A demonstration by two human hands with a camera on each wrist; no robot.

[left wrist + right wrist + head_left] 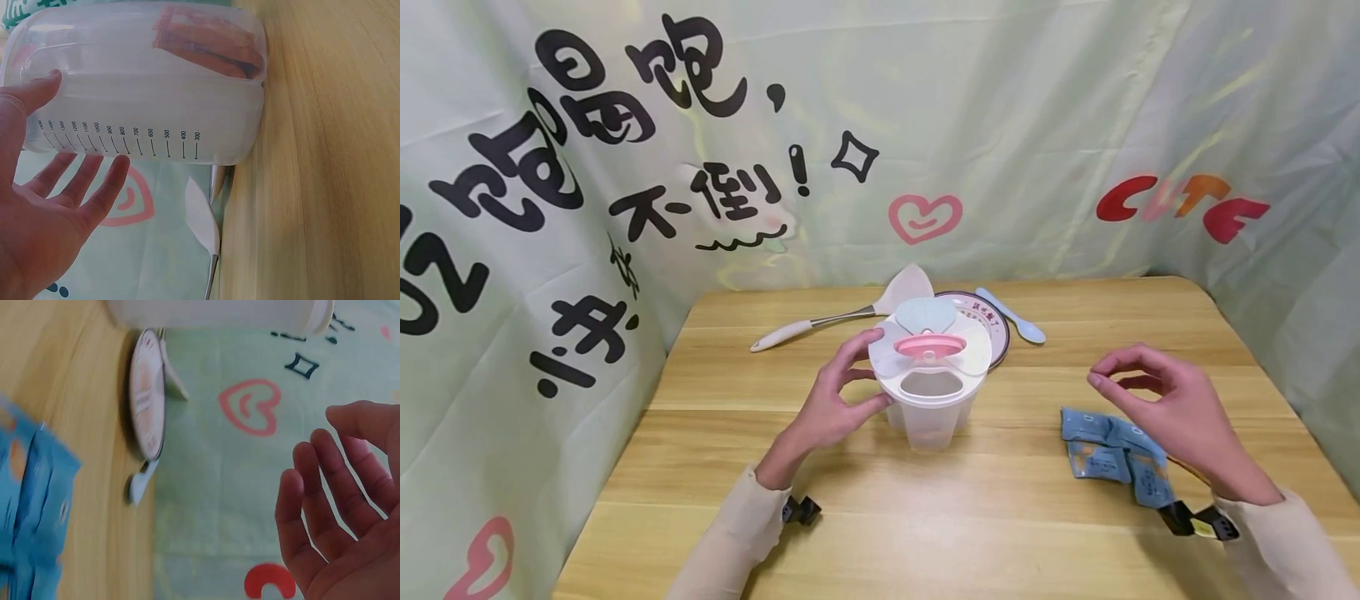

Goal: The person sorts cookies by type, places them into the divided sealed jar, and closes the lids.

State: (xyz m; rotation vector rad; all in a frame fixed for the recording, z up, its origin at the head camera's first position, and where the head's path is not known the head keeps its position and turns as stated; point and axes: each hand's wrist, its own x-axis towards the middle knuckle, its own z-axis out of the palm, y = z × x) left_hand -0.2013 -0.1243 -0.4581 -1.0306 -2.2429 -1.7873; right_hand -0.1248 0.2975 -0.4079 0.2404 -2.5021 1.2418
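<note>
A translucent plastic storage jar [931, 425] with printed measuring marks stands upright mid-table. Its round lid has a pink flap [929, 345], a pale blue flap [925, 314] and an opening at the front. Through the wall an orange-brown packet [209, 44] shows inside. My left hand [831, 404] holds the jar's left side near the lid, thumb in front and fingers behind. Over several blue packets [1101, 458] on the table hovers my right hand [1172, 408], its fingers loosely bent and holding nothing.
Behind the jar lie a white spatula [790, 335] with a broad blade, a dark-rimmed plate [997, 333] partly hidden by the lid, and a light blue spoon [1022, 325]. A printed cloth [1015, 150] hangs round the table's back and sides.
</note>
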